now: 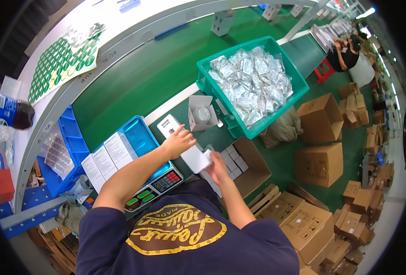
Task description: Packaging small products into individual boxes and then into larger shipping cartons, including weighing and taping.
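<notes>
A long white box [194,158] lies slantwise in front of me, between the scale and the green crate. My left hand [178,143] grips it across the upper middle, fingers over its top. At the box's near right end, my right hand [218,168] pinches a small clear plastic packet [208,152]; part of it is hidden by the fingers. Just beyond stands an open white carton [194,123] with a round clear item inside. To its right, a green crate [234,123] is heaped with clear and silvery packets [253,82].
Left of my hands, a scale [166,182] bears a blue tray [141,124] with white printed boxes [113,153]. A cardboard box [255,172] of small white boxes stands near my right hand. Brown cartons [304,224] crowd the right. Another person [347,52] sits far right.
</notes>
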Motion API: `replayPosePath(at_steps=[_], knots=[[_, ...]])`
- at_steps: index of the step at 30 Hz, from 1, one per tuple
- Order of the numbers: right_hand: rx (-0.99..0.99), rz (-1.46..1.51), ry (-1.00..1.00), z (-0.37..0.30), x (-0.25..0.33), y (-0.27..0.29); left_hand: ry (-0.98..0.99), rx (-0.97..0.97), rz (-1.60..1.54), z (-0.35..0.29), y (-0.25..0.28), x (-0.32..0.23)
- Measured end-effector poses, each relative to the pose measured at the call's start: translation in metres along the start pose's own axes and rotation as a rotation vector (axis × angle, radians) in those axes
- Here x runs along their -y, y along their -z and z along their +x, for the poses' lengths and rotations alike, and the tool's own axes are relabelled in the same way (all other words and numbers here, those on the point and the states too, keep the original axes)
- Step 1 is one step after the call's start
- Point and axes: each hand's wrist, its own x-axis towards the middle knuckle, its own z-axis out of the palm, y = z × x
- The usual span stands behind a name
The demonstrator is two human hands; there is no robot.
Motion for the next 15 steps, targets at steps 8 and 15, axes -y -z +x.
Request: replayPosePath(at_steps=[8,15], knots=[[0.015,-0.261,1.282,-0.169,0.172,-0.116,0.222,-1.008,-1.044,-0.094,0.079,-0.022],[0.295,-0.557,1.513,-0.190,0.147,-0.224,0.664,-1.210,-0.946,-0.150,0.127,-0.049]])
